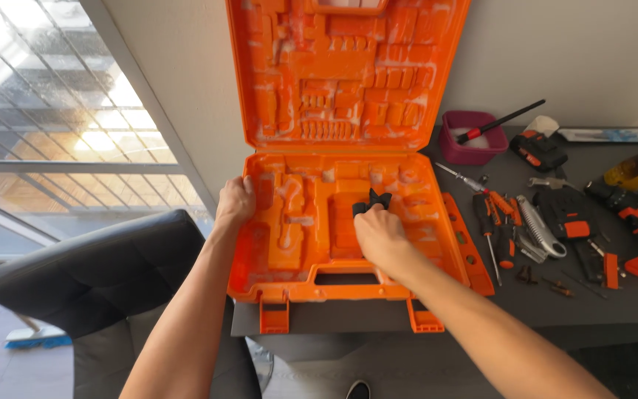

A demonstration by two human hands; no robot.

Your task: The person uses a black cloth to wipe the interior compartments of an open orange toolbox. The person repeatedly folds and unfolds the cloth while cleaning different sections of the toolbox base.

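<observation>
Both forearms are reaching over the table edge: the left hand [235, 201] is gripping the orange tool case [287, 255] by its left wall, while the right hand [378, 235] is pinching a small black part [372, 202] in a middle recess. It is looking light and rigid, best held by its sides.

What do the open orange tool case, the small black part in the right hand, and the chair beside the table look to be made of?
Orange tool case: moulded hard plastic, matte, scuffed with whitish dust; formed recesses and hinged latches suggest it.
Small black part, pinched by the right hand: probably plastic or rubber; too small to tell.
Chair: black leather or imitation, with a soft sheen and seams.
</observation>
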